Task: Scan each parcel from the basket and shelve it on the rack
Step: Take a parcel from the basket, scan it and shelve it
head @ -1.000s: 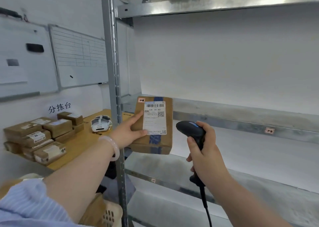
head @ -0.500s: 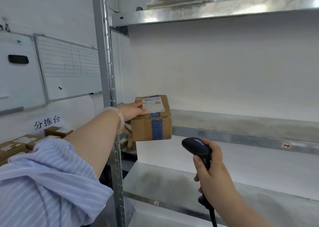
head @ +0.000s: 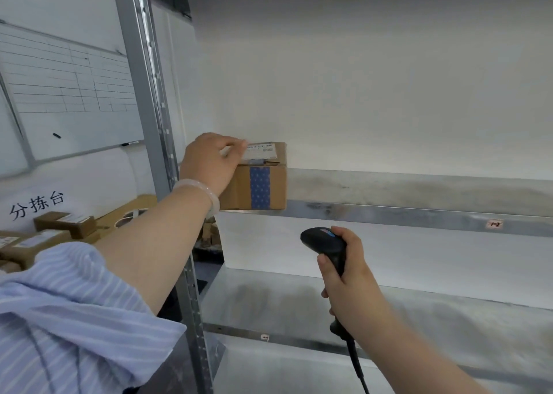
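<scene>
A brown cardboard parcel with blue tape and a white label on top sits at the left end of the metal rack's middle shelf. My left hand lies over the parcel's top left corner, fingers curled onto the label edge. My right hand grips a black corded barcode scanner below the shelf, its head pointing left. The basket is out of view.
The rack's grey upright post stands left of the parcel. Behind it a wooden sorting table carries several labelled parcels. A whiteboard hangs on the left wall. The lower shelf runs beneath.
The parcel went from being held upright in front of the scanner to resting on the middle shelf. My left hand shifted onto its top. The scanner hand lowered slightly.
</scene>
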A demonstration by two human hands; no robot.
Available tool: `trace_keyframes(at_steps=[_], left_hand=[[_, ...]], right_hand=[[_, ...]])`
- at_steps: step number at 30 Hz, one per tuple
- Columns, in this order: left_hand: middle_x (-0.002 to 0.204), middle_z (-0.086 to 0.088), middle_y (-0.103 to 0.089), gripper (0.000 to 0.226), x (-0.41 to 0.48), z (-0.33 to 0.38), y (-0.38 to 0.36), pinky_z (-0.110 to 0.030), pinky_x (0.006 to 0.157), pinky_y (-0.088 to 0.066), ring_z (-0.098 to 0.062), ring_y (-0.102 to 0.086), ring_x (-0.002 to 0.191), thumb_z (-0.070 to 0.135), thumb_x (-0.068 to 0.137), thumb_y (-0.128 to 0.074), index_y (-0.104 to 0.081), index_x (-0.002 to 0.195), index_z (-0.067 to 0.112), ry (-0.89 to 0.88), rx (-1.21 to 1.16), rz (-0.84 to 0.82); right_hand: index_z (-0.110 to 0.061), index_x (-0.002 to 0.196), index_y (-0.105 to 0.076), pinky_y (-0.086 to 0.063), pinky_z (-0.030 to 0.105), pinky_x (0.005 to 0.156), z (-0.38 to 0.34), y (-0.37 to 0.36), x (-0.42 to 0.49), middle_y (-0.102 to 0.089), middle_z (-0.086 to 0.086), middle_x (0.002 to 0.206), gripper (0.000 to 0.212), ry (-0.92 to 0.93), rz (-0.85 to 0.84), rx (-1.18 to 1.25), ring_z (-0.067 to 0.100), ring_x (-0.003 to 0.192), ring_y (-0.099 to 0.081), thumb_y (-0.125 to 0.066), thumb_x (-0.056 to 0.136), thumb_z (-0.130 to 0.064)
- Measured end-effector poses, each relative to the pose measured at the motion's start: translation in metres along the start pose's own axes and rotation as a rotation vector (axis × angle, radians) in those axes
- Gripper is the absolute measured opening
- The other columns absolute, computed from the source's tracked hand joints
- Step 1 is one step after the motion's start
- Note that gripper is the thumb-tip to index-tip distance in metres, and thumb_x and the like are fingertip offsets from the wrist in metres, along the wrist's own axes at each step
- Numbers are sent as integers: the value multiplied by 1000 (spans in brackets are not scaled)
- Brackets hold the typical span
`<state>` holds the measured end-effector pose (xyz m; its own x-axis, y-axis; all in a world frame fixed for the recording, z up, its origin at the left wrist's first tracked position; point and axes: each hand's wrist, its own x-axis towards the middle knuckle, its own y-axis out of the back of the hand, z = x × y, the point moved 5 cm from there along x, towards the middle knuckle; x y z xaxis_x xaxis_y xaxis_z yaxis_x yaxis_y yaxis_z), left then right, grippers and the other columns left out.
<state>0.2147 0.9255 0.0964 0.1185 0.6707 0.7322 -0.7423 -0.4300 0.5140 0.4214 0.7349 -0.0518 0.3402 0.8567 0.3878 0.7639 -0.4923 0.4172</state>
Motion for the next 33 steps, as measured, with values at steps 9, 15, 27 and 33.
trace_keyframes(at_steps=[9, 15, 27, 33], left_hand=[[154, -2, -41, 66, -26, -7, -25, -57, 117, -20, -31, -34, 140, 53, 95, -53, -32, 154, 32, -379, 479, -114], [160, 1, -30, 68, -7, -29, -37, -48, 117, -25, -29, -22, 145, 50, 99, -48, -15, 157, 37, -163, 459, -210], [167, -1, 4, 83, -9, -31, -46, -53, 120, -15, -26, 1, 153, 58, 95, -49, 3, 156, 40, -27, 488, -246], [167, -1, 4, 83, -70, -28, -31, -51, 122, -15, -26, -2, 153, 66, 94, -40, 9, 155, 40, 16, 556, -228]], right_hand=[[-63, 121, -26, -58, 42, 72, 11, -15, 7, -59, -10, 110, 45, -12, -11, -15, 16, 86, -64, -51, 99, -33], [-58, 126, -27, -54, 34, 69, 19, -25, 15, -60, -5, 107, 43, -25, -21, -41, 18, 84, -65, -51, 99, -34], [-57, 125, -29, -57, 42, 76, 44, -36, 3, -56, -11, 111, 42, -48, -64, -41, 17, 82, -64, -52, 99, -32], [-61, 122, -26, -52, 32, 65, 53, -44, -14, -59, -8, 105, 42, -27, -158, -44, 16, 78, -64, -51, 99, -35]])
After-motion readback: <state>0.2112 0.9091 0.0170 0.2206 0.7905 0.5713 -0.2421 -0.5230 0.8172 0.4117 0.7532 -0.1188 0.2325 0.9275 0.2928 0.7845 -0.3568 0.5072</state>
